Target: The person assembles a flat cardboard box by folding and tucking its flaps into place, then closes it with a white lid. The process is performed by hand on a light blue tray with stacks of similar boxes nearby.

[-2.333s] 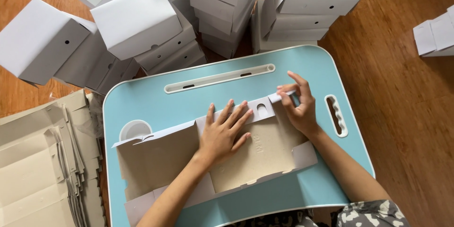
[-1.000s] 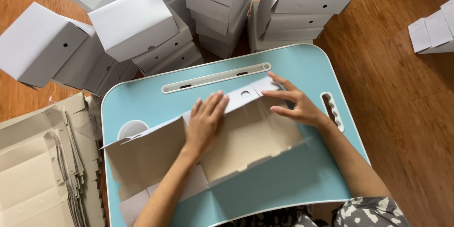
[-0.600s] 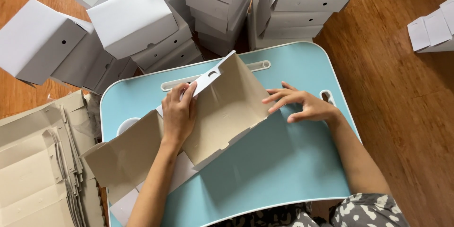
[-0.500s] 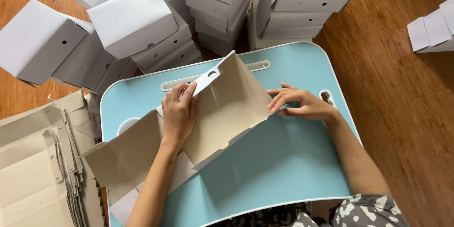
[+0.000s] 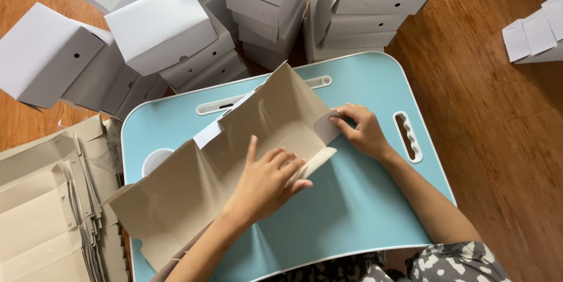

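hands folding a flat cardboard box blank

head view: a tan cardboard blank point(image 5: 234, 164) lies partly raised on a light blue tabletop point(image 5: 363, 211). the left hand point(image 5: 267, 182) presses flat on it, fingers spread open. the right hand point(image 5: 360, 129) pinches a rounded side flap point(image 5: 325, 126) between closed fingers. white finished boxes point(image 5: 158, 24) are stacked beyond on the wooden floor point(image 5: 498, 112); flat blanks point(image 5: 41, 200) lie at left.

I sit at a light-blue lap table point(image 5: 375, 223) with a white rim, set on a reddish-brown wood floor point(image 5: 504, 141). White boxes point(image 5: 158, 26) stand stacked beyond it, more at far right point(image 5: 536, 35). Flat cardboard blanks point(image 5: 41, 211) lie piled to my left. Soft, even light.
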